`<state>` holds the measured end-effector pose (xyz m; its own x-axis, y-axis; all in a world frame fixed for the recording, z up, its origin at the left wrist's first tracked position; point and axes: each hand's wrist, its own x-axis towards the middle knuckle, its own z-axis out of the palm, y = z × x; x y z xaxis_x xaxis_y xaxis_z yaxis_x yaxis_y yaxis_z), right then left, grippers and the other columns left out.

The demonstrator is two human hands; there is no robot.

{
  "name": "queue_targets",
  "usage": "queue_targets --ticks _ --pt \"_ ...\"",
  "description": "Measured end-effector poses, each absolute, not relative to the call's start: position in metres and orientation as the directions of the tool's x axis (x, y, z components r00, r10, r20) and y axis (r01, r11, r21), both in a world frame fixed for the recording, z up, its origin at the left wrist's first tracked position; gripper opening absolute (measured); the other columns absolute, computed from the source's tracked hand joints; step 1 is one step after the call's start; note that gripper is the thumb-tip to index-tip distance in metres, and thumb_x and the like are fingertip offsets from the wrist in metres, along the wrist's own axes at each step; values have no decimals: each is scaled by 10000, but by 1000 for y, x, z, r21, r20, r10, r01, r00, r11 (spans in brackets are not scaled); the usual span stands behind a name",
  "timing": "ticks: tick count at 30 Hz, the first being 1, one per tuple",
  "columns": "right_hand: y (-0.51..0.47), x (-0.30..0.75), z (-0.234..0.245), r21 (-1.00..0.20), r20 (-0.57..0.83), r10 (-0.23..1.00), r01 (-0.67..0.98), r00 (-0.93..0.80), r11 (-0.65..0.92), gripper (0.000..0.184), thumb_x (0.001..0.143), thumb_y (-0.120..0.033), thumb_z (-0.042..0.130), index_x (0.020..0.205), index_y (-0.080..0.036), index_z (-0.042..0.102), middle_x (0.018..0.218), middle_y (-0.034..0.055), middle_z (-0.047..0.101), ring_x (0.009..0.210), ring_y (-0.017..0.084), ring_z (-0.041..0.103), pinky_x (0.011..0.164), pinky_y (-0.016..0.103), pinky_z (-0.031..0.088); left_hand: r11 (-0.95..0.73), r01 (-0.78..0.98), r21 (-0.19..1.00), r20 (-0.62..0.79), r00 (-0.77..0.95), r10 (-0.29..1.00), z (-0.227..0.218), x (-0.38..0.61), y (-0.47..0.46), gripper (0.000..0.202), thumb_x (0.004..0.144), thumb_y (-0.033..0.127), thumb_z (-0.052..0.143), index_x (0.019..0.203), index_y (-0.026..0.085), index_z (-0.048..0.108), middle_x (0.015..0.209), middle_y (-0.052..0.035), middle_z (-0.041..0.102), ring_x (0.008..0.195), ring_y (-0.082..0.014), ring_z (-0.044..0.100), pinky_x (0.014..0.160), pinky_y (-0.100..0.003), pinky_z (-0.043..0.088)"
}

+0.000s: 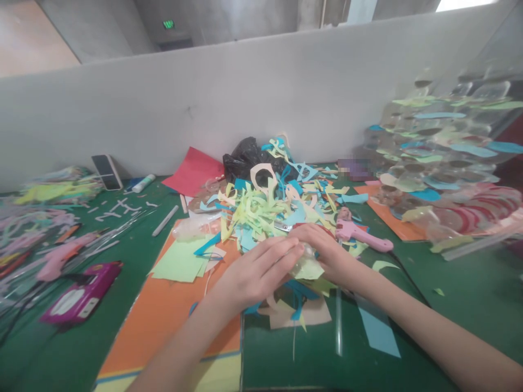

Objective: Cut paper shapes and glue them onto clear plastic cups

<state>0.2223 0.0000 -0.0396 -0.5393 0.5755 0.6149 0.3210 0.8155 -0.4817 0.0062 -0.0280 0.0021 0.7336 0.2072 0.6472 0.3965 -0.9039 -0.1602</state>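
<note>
This seems to be a craft workshop: many cut paper scraps point(257, 209) and a pink glue gun point(365, 235) lie on the green tabletop point(278, 359).

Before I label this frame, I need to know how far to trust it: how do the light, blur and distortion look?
All in the head view: flat, hazy light, a blown-out strip at top right; the stacked clear plastic at right looks smeared and stretched; a blocky pixelated patch sits by the partition; the left hand and right hand look sharper than that plastic.
</note>
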Motion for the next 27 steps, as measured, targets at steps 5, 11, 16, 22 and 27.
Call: queue_targets --ticks 5,11,16,22,27 --pt "2 226 -43 -453 598 589 376 -544 808 351 865 -103 539 1188 -239 527 1140 81 656 1074 237 590 920 430 479 -904 423 -64 642 711 288 -3 8 -28 427 935 19 486 1358 57 445 1240 -187 622 1242 -255 562 997 -412 546" --pt "0 230 -37 -327 576 610 531 -543 782 541 765 -45 530 1281 -202 483 1163 119 656 1052 274 595 867 440 509 -884 465 43 680 634 367 -10 4 -21 492 939 1 418 1408 146 412 1275 -164 607 1251 -232 564 996 -390 545" --pt "-2 231 -31 -170 624 544 582 -561 795 531 781 -58 531 1293 -182 464 1140 132 673 1004 285 611 839 445 517 -881 462 102 660 631 408 -9 3 -20 444 960 52 445 1390 162 425 1284 -151 607 1226 -210 587 1006 -366 543" --pt "-2 232 -28 -77 635 482 571 -604 817 625 715 9 467 1307 -189 446 1132 127 681 989 276 626 841 449 519 -866 475 152 631 628 455 -12 4 -20 453 951 32 461 1385 157 429 1310 -142 598 1268 -187 556 1063 -358 504" --pt "-2 232 -27 -89 638 484 568 -598 818 663 698 28 436 1319 -207 439 1109 107 675 993 269 615 831 448 532 -877 461 136 650 626 430 -10 3 -20 484 955 19 421 1413 174 410 1332 -140 589 1288 -198 542 1055 -389 512"
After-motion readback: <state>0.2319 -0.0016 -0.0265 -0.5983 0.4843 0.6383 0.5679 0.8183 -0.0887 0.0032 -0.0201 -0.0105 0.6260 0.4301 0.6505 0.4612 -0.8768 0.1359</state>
